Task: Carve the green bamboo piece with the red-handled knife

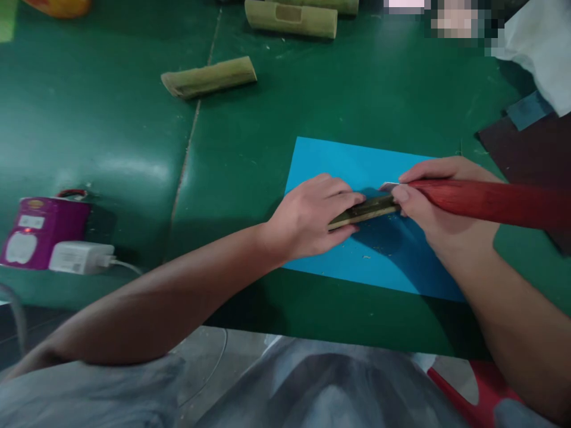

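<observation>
My left hand (pixel 312 217) grips a short strip of split bamboo (pixel 372 211), fingers on its far side and thumb on its near edge. In my right hand (pixel 446 202) is a carving knife with a long red handle (pixel 482 202), which runs off to the right. A bit of its pale blade (pixel 389 186) shows just above the bamboo's right end. My right thumb presses near that end; whether the blade touches the bamboo I cannot tell. Beneath both hands lies a blue sheet (pixel 321 261) with small shavings on it.
A cut bamboo piece (pixel 209 77) lies farther back, and a notched bamboo tube (pixel 289 19) sits at the far edge. A purple power box (pixel 47 232) with a white charger (pixel 82 257) stands at left. Dark sheets (pixel 526 148) and white cloth (pixel 542 53) lie at right.
</observation>
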`<action>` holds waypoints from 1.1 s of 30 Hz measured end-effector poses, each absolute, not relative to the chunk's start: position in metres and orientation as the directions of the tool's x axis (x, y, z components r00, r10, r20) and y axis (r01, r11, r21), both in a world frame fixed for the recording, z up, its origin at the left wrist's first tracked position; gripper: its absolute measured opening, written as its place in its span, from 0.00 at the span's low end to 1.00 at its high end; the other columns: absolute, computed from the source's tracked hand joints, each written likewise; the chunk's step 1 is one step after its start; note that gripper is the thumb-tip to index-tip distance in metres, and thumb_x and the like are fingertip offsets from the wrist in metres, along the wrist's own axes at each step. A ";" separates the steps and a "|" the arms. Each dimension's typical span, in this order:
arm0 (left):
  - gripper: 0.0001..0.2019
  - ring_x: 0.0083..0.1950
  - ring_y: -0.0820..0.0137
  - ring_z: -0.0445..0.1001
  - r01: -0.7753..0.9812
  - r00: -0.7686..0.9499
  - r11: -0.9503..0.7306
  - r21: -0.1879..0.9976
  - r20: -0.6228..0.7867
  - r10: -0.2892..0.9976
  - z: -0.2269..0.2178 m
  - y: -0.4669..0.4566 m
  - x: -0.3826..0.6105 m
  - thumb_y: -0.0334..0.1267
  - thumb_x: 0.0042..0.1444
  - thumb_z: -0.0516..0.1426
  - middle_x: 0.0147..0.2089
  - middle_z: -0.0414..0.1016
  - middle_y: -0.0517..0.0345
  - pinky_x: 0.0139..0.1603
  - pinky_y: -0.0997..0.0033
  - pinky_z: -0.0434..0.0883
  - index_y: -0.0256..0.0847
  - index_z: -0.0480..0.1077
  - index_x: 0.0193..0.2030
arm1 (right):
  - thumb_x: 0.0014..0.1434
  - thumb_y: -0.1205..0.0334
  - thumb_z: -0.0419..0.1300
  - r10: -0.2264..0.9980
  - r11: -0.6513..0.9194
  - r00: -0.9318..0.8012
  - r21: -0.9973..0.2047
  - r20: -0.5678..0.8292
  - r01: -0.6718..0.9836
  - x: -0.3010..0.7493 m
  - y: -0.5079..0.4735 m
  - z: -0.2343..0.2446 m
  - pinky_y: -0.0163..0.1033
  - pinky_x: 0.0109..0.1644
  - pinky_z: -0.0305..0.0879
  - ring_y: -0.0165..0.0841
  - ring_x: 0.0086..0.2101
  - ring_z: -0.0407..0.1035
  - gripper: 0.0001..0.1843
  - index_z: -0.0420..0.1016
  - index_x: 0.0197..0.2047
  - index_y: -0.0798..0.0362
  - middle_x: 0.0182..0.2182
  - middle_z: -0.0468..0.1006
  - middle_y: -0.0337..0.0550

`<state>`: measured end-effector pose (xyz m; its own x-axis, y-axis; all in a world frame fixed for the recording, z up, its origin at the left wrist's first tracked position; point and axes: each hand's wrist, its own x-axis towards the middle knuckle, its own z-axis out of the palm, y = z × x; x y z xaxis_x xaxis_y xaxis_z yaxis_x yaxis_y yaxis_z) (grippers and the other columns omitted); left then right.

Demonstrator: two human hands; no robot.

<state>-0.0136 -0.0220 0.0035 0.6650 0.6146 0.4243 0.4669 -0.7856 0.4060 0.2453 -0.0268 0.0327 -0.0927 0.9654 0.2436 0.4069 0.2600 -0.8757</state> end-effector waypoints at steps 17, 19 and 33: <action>0.17 0.50 0.61 0.83 0.405 0.679 -0.781 0.476 0.415 0.606 0.005 -0.021 -0.011 0.39 0.69 0.63 0.52 0.84 0.48 0.53 0.60 0.82 0.38 0.78 0.62 | 0.66 0.57 0.71 0.944 0.329 -0.174 -0.829 0.280 0.452 0.236 -0.019 0.039 0.53 0.47 0.81 0.41 0.35 0.81 0.13 0.77 0.30 0.41 0.30 0.83 0.39; 0.16 0.50 0.61 0.83 0.400 0.679 -0.785 0.472 0.423 0.600 0.005 -0.021 -0.011 0.39 0.70 0.63 0.52 0.84 0.48 0.53 0.60 0.81 0.38 0.78 0.62 | 0.65 0.58 0.72 0.943 0.329 -0.193 -0.839 0.270 0.434 0.239 -0.019 0.039 0.52 0.46 0.80 0.41 0.34 0.82 0.10 0.80 0.31 0.41 0.31 0.84 0.38; 0.16 0.51 0.60 0.83 0.393 0.699 -0.761 0.516 0.370 0.612 0.005 -0.019 -0.011 0.37 0.68 0.62 0.52 0.84 0.47 0.54 0.59 0.80 0.37 0.78 0.60 | 0.63 0.49 0.71 0.954 0.271 -0.243 -0.843 0.174 0.464 0.234 -0.022 0.053 0.44 0.32 0.67 0.35 0.28 0.75 0.13 0.79 0.30 0.44 0.27 0.82 0.36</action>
<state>-0.0113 -0.0194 0.0051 0.6989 0.6120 0.3701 0.3931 -0.7610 0.5161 0.2338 -0.0221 0.0526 -0.2427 0.9544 0.1737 0.4637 0.2714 -0.8434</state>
